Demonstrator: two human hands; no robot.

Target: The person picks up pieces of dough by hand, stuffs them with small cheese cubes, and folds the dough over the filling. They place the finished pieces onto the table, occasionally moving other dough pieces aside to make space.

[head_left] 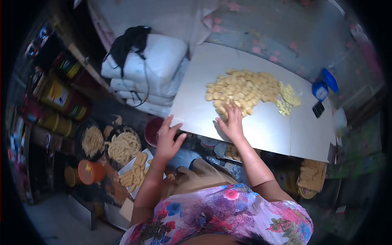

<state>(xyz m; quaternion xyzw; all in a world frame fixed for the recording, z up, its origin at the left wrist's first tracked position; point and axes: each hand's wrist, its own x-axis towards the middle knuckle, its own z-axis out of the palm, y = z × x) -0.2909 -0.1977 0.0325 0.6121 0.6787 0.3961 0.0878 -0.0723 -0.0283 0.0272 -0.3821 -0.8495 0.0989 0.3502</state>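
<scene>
On the white table (196,114) lies a broad heap of flattened dough pieces (241,87), with a smaller cluster of paler yellow pieces (289,98) at its right edge. My right hand (233,122) is at the near edge of the heap, its fingers apart and the fingertips at the closest pieces; I see nothing held in it. My left hand (168,138) is at the table's near left corner, fingers spread and empty. Whether its fingertips touch the table edge is hard to tell.
Stacked white sacks (153,69) with a black cloth (131,43) stand left of the table. A blue scale (320,90) and a dark phone (318,109) are at its right end. Lower left are bowls of dough strips (123,147), a tray of rolls (134,173) and an orange bucket (90,171).
</scene>
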